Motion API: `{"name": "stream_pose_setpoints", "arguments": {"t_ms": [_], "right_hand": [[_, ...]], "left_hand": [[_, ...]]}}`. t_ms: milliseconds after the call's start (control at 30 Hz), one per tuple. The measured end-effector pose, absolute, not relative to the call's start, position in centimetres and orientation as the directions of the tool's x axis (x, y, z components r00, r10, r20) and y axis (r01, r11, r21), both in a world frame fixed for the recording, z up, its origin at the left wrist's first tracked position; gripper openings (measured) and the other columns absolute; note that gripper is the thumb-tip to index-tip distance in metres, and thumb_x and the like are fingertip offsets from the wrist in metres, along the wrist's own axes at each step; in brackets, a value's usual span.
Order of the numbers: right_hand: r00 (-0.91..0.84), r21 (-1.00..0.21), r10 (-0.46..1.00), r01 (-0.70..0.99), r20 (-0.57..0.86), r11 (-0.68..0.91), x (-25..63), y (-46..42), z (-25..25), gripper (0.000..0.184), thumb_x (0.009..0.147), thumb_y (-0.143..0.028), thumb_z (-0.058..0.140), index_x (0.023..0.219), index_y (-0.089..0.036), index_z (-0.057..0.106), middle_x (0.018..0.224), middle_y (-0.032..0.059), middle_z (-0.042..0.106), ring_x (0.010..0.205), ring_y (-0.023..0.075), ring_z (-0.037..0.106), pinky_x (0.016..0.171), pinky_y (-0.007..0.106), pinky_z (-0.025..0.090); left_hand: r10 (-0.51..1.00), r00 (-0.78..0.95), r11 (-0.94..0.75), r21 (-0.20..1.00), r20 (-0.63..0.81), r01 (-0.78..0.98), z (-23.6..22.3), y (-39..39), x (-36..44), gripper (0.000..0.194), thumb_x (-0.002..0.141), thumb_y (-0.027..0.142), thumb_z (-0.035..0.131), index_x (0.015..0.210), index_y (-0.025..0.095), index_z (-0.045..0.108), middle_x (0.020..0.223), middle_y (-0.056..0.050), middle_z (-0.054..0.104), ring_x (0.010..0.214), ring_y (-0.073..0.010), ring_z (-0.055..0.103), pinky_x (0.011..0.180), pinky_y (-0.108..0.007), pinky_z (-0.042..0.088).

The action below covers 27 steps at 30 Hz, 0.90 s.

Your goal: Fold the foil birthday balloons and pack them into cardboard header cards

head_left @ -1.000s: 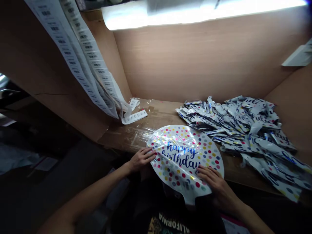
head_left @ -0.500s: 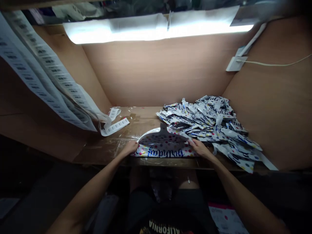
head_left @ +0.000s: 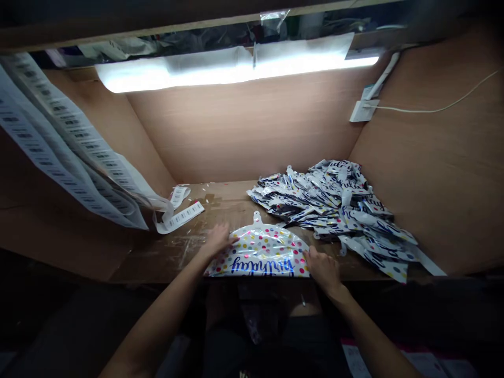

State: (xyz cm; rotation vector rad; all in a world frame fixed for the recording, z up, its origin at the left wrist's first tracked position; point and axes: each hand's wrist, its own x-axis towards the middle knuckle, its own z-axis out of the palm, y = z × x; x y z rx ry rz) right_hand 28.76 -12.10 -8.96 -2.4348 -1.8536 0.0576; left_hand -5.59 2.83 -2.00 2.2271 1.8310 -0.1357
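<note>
The white foil balloon (head_left: 263, 252), flat, half-round and printed with coloured dots and blue lettering that reads "birthday" upside down, lies before me with its straight side along the front edge of the brown, tape-patched tabletop (head_left: 232, 202) and its tab (head_left: 257, 218) pointing away. My right hand (head_left: 323, 268) has its fingers bent onto the balloon's right rim; I cannot tell whether they pinch the foil or only press it. My left hand (head_left: 218, 240) lies at the left rim, blurred, so I cannot tell its grip either. Beyond my right hand, a long heap of similar flat dotted foil balloons (head_left: 321, 197) spreads to the right and back, close to the curved rim, so the gap there is narrow. More room shows ahead and to the left, where brown tabletop runs from the tab to the ends of white paper barcode strips (head_left: 84, 157) hanging at my left. Brown board walls (head_left: 244, 131) edge the space at the back and both sides, and a white tube light (head_left: 212, 73) crosses above.
</note>
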Motion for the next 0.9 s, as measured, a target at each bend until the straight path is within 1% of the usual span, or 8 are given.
{"name": "stream_pose_setpoints", "arguments": {"t_ms": [133,233,333,433,567,700,800,900], "right_hand": [[0.274,-0.118,0.961,0.956,0.042,-0.268,29.6,-13.2,-9.7,0.036,0.108,-0.043,0.039,0.103,-0.019,0.065,0.088,0.015,0.077,0.079,0.0299,0.077,0.075,0.04,0.056],[0.233,-0.167,0.959,0.964,0.162,-0.207,30.8,-12.8,-9.2,0.036,0.104,-0.047,0.049,0.113,-0.016,0.065,0.102,0.0181,0.075,0.094,0.033,0.075,0.083,0.043,0.056],[0.074,-0.22,0.909,0.975,0.41,0.02,31.9,-10.8,-5.5,0.064,0.095,-0.049,0.064,0.145,-0.013,0.048,0.139,0.0245,0.061,0.13,0.0385,0.059,0.104,0.051,0.049],[-0.098,-0.23,0.823,0.936,0.559,0.267,32.3,-8.4,0.5,0.082,0.091,-0.043,0.07,0.159,-0.015,0.033,0.161,0.0218,0.042,0.151,0.0381,0.037,0.121,0.056,0.033],[-0.48,-0.156,0.709,0.761,0.516,0.629,31.0,-8.2,3.9,0.036,0.1,-0.017,0.053,0.134,-0.023,0.063,0.143,0.0111,0.064,0.139,0.0281,0.054,0.123,0.054,0.029],[-0.635,-0.083,0.578,0.634,0.513,0.769,29.2,-11.5,-3.1,0.022,0.099,-0.011,0.051,0.107,-0.019,0.071,0.122,0.012,0.075,0.119,0.0261,0.067,0.107,0.047,0.047],[-0.595,-0.161,0.634,0.653,0.495,0.74,29.1,-13.6,-9.2,0.023,0.095,-0.011,0.053,0.109,-0.017,0.07,0.124,0.0142,0.074,0.118,0.0288,0.067,0.098,0.045,0.049],[-0.456,-0.373,0.791,0.707,0.409,0.601,29.5,-14.0,-11.4,0.022,0.093,-0.015,0.053,0.107,-0.019,0.07,0.116,0.0112,0.076,0.111,0.0274,0.067,0.096,0.043,0.046]], "left_hand": [[0.9,0.281,-0.21,0.235,-0.332,0.949,-2.1,5.7,-1.5,0.052,0.062,0.048,0.09,0.099,0.015,0.072,0.099,-0.018,0.078,0.093,-0.0336,0.075,0.076,-0.034,0.056],[0.854,0.407,-0.302,0.327,-0.323,0.895,-1.1,5.5,-0.6,0.03,0.068,0.037,0.087,0.084,0.016,0.073,0.078,-0.008,0.076,0.078,-0.0265,0.074,0.067,-0.028,0.053],[0.812,0.548,-0.443,0.401,-0.199,0.802,1.5,3.5,-1.4,0.015,0.085,0.032,0.072,0.093,0.019,0.073,0.094,-0.006,0.076,0.092,-0.0232,0.071,0.08,-0.028,0.054],[0.702,0.706,-0.688,0.343,0.091,0.64,4.7,0.6,-3.3,0.021,0.101,0.029,0.052,0.095,0.019,0.07,0.11,-0.011,0.074,0.107,-0.0246,0.066,0.098,-0.038,0.051],[0.439,0.843,-0.898,0.145,0.312,0.415,4.5,-3.5,-6.6,0.026,0.106,0.025,0.044,0.097,0.021,0.068,0.122,-0.013,0.072,0.123,-0.0269,0.063,0.107,-0.048,0.048],[0.413,0.852,-0.91,0.102,0.323,0.402,-2.1,-6.5,-9.6,0.024,0.104,0.017,0.045,0.099,0.019,0.068,0.13,-0.013,0.07,0.129,-0.0275,0.061,0.104,-0.046,0.051],[0.455,0.843,-0.89,0.173,0.287,0.422,-6.3,-7.4,-11.0,0.02,0.104,0.018,0.047,0.102,0.019,0.067,0.128,-0.014,0.071,0.125,-0.0263,0.062,0.102,-0.043,0.052],[0.62,0.766,-0.764,0.356,0.171,0.539,-6.9,-6.6,-11.0,0.023,0.105,0.025,0.045,0.104,0.02,0.067,0.113,-0.011,0.074,0.108,-0.0232,0.067,0.094,-0.036,0.052]]}}
